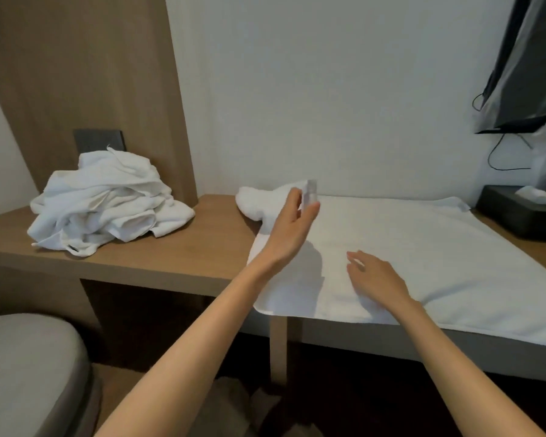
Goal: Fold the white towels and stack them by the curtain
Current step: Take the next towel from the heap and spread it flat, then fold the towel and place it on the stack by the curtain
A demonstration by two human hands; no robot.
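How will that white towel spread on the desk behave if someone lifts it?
Probably floppy: the spread towel sags and bunches where the left hand pinches its corner. Likely light, since a mere pinch raises that corner. It may slide on the smooth desk, so the right hand over it could steady it.

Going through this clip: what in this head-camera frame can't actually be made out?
All in the head view:
- The left hand pinches a corner of the spread white towel; motion blur hides the finger positions.
- The crumpled heap of white towels: folds hide how many there are.
- The black box and dark screen: cut off by the right edge.
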